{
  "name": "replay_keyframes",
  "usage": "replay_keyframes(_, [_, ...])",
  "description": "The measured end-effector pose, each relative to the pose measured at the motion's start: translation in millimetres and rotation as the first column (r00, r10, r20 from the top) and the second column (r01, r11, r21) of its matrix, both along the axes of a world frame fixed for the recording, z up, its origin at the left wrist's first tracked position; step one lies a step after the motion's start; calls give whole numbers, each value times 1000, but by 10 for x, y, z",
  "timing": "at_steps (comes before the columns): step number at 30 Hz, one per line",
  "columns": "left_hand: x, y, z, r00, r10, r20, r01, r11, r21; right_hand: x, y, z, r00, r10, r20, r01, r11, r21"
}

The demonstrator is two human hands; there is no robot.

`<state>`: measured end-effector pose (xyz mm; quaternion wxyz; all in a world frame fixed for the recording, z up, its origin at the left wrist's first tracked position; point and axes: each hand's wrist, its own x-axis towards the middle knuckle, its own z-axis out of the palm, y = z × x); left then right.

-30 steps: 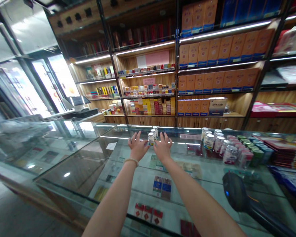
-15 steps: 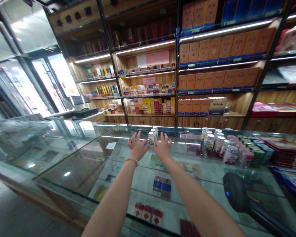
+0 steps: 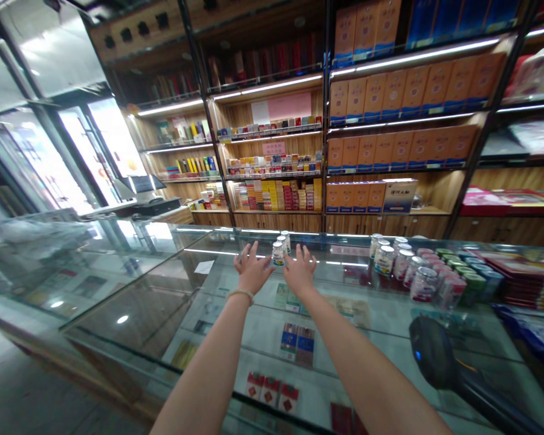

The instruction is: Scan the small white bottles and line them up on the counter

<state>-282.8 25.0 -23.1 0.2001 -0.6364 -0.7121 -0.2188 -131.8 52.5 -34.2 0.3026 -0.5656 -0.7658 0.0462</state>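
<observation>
Three small jars with silver lids stand in a short row on the glass counter, the nearest jar (image 3: 278, 254) between my two hands. My left hand (image 3: 252, 269) is on their left side with fingers spread, its thumb beside the nearest jar. On the right side, my right hand (image 3: 300, 267) also has its fingers apart, its thumb tip close to the same jar. Neither hand is wrapped round anything; whether the thumbs touch the jar I cannot tell. A bracelet circles my left wrist.
More lidded jars (image 3: 384, 260) stand to the right, beside rows of green and pink cans (image 3: 474, 283). A black handheld scanner (image 3: 433, 353) is at the lower right. Packets show beneath the glass counter top (image 3: 140, 302). Stocked shelves line the back wall.
</observation>
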Motion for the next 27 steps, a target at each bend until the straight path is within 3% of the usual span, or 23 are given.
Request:
replay_keyframes(7, [-19,24,-9,994,97,44,-97,995,5,-33,10,-2,995,-68,-76,70,997,26])
replay_keyframes(14, [5,44,-30,994,92,54,-91,996,-12,-54,46,-19,994,-56,-89,59,997,40])
replay_keyframes(22, [42,58,0,997,54,62,-61,991,120,-39,11,45,992,-52,-114,61,995,76])
replay_keyframes(27, [67,97,95,999,35,33,-40,983,180,-71,-35,164,984,-63,-169,83,990,113])
